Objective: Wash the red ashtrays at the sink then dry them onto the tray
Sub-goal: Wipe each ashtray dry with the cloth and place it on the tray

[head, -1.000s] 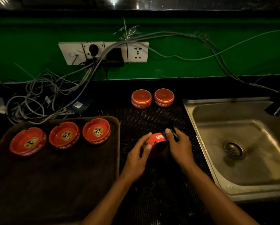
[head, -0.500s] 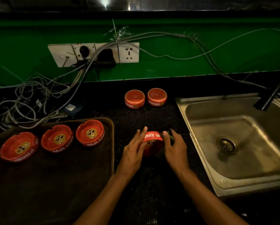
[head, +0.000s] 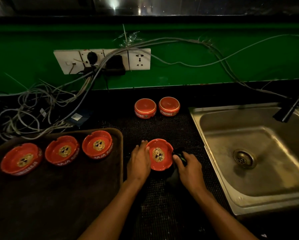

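A red ashtray (head: 160,154) with a gold emblem faces up on the black mat, between my two hands. My left hand (head: 139,161) holds its left rim, fingers along the edge. My right hand (head: 188,168) grips a dark cloth (head: 177,172) against the ashtray's right side. Three red ashtrays (head: 63,150) stand open side up in a row on the brown tray (head: 58,196) at the left. Two more red ashtrays (head: 145,108) sit upside down on the mat behind my hands. The steel sink (head: 249,158) lies to the right.
A black faucet (head: 291,108) leans over the sink's far right corner. A tangle of grey cables (head: 32,111) lies on the counter behind the tray, below a white socket strip (head: 102,60) on the green wall. The black mat (head: 162,205) covers the counter between tray and sink.
The ashtray in my hands was tilted on its side showing its wall; it now lies open side up on the mat, both hands still on it.
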